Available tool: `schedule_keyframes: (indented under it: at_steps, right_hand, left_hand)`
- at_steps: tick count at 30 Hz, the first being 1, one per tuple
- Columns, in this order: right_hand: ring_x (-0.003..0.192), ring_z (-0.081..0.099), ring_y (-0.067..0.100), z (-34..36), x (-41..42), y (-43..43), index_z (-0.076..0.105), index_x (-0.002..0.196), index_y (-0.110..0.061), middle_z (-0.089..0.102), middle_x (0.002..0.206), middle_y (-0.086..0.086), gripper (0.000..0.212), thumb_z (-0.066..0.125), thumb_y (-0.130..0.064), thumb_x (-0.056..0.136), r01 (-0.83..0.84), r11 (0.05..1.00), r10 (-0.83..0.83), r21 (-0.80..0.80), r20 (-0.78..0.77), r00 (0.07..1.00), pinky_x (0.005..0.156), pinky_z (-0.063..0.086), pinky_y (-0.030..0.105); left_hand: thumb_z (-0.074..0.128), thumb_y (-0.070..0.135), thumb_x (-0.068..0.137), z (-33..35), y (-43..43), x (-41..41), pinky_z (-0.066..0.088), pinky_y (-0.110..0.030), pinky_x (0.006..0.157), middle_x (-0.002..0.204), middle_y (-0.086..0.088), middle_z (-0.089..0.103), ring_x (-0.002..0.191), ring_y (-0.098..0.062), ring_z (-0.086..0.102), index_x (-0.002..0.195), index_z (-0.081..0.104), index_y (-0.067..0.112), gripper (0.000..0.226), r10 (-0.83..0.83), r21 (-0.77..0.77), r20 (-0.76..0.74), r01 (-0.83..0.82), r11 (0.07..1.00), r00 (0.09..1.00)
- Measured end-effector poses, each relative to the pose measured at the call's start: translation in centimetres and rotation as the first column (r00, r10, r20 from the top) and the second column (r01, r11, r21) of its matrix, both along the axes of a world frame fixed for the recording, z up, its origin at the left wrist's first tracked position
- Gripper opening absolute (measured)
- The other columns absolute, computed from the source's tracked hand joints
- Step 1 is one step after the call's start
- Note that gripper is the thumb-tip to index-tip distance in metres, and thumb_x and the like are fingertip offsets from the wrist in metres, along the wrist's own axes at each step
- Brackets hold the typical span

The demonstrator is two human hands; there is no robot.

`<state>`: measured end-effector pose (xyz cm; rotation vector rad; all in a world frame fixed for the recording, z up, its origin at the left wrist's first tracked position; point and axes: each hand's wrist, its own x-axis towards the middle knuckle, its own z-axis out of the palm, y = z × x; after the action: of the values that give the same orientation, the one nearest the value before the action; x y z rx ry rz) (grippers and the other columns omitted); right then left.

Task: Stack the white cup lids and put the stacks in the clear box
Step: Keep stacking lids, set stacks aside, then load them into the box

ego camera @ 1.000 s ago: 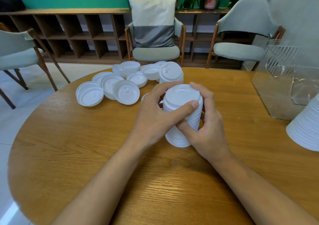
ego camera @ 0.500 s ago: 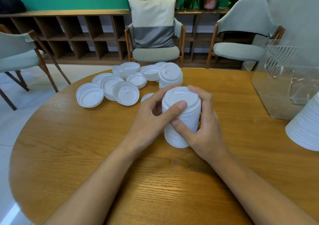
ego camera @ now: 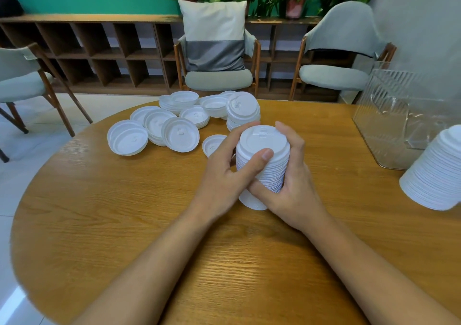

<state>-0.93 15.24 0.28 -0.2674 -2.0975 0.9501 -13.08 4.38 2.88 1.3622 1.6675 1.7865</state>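
Bright, even light; soft shadows under the arms, sheen on the table [ego camera: 224, 262]; edges bend, perhaps slightly blurred.

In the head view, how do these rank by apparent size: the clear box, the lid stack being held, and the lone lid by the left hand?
1. Clear box, largest even though it sits farther away.
2. Held lid stack.
3. Lone lid, smallest, partly hidden behind the left hand.

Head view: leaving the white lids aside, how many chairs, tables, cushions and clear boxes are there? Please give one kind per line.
Grey padded chairs with wooden frames: 3
Round wooden table: 1
White and grey cushion: 1
Clear ribbed plastic box: 1
Total: 6
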Motion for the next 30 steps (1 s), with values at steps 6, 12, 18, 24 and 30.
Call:
schedule_keyframes:
  at_steps: [6,12,18,24,30]
  right_hand:
    - [0.141,0.040,-0.007,-0.2,1.2,-0.7,0.008,0.158,-0.048,0.033,0.154,-0.028,0.121,0.094,-0.039,0.073,0.046,0.996,-0.054,0.071,0.120,0.991,0.107,0.033,0.005]
    - [0.125,0.042,-0.023,0.1,1.5,-1.0,0.014,0.153,-0.049,0.033,0.143,-0.049,0.117,0.096,-0.029,0.071,0.080,0.995,-0.088,0.065,0.136,0.987,0.096,0.034,-0.001]
    - [0.129,0.042,-0.020,1.1,4.8,-0.5,0.017,0.152,-0.050,0.033,0.144,-0.048,0.114,0.096,-0.029,0.072,0.168,0.985,-0.170,0.034,0.092,0.981,0.100,0.035,0.002]
    - [0.137,0.044,-0.004,1.8,11.8,0.3,0.018,0.154,-0.050,0.032,0.149,-0.041,0.114,0.095,-0.033,0.072,0.274,0.961,-0.276,0.031,0.118,0.954,0.109,0.041,0.027]
    - [0.140,0.041,-0.002,1.9,19.4,1.1,0.020,0.155,-0.045,0.036,0.156,-0.026,0.113,0.096,-0.033,0.072,0.374,0.926,-0.378,0.051,0.103,0.920,0.111,0.040,0.029]
  left_hand:
    - [0.052,0.067,0.097,-1.2,0.4,-0.4,0.043,-0.018,0.107,0.134,0.020,0.066,0.132,-0.001,0.057,0.143,0.056,0.025,0.062,-0.075,-0.018,0.037,0.075,0.997,0.997]
    - [0.013,0.074,0.100,-2.0,1.0,-1.3,0.048,-0.039,0.110,0.131,0.007,0.073,0.127,-0.010,0.064,0.132,0.068,0.027,0.080,-0.042,-0.048,0.230,0.055,0.997,0.972]
    - [0.041,0.036,0.113,-3.1,0.8,-1.1,0.050,-0.026,0.076,0.086,0.001,0.075,0.085,-0.011,0.071,0.101,0.077,0.022,0.040,0.116,-0.149,-0.049,-0.123,0.981,0.992]
    - [0.067,0.011,0.098,-3.7,1.2,2.2,0.046,-0.016,0.074,0.101,0.010,0.067,0.091,-0.004,0.063,0.108,0.074,0.020,0.015,0.038,-0.109,-0.553,-0.117,0.987,0.832]
    - [0.063,0.025,0.100,-3.2,4.1,8.0,0.053,-0.030,0.079,0.109,0.010,0.062,0.099,-0.006,0.062,0.113,0.071,0.023,0.016,-0.138,-0.204,-0.695,-0.009,0.979,0.705]
